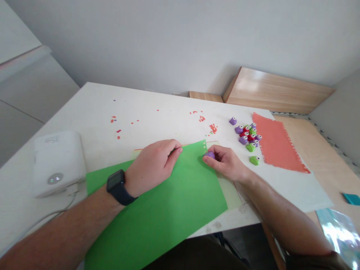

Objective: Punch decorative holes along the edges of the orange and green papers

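Observation:
A large green paper sheet (180, 210) lies at an angle over the front of the table, with a few small punched holes near its far right corner. My left hand (156, 163), wearing a dark watch on its wrist, pinches the sheet's far edge between thumb and fingers. In my right hand (227, 165) is a small purple craft punch (209, 154), gripped at the sheet's right edge just below those holes. Fingers partly cover the punch. Pale yellow paper (229, 191) shows underneath the green sheet.
Several purple, red and green punches (247, 135) cluster at the right, beside a red-orange sheet (281, 142) with notched edges. Red paper cutouts (213, 128) are scattered toward the back. A white device (59, 161) with a cable sits at the left.

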Motion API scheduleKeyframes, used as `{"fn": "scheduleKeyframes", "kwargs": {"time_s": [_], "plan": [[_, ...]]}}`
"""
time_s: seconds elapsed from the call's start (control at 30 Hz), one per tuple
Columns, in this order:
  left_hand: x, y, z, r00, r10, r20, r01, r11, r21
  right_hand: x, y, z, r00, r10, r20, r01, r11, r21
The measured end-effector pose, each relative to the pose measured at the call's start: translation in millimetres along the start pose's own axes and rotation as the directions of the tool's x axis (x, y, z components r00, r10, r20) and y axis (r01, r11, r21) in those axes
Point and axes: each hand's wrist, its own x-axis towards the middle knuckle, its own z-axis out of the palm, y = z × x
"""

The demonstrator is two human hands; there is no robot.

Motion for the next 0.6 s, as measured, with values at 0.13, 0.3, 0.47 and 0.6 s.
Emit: {"fn": "scheduleKeyframes", "kwargs": {"time_s": [0.13, 0.3, 0.47, 0.6], "plan": [[0.5, 0.3, -0.1, 1.0, -0.008, 0.0, 0.008, 1.0, -0.003, 0.0, -1.6, 1.7, 0.999, -0.013, -0.029, 0.013, 1.0, -0.004], [0.5, 0.5, -0.8, 1.0, -0.009, 0.0, 0.009, 1.0, 0.004, 1.3, -2.5, 2.6, 0.997, -0.017, -0.069, 0.013, 0.998, -0.055], [0.7, -0.2, -0.6, 1.0, -0.009, -0.002, 0.009, 1.0, 0.008, 2.3, -1.2, 2.8, 0.998, -0.017, -0.066, 0.014, 0.999, -0.037], [1.4, -0.3, -0.8, 1.0, -0.003, -0.011, 0.003, 1.0, 0.018, 1.6, -1.5, 2.1, 0.998, -0.015, -0.059, 0.014, 1.0, -0.018]]}}
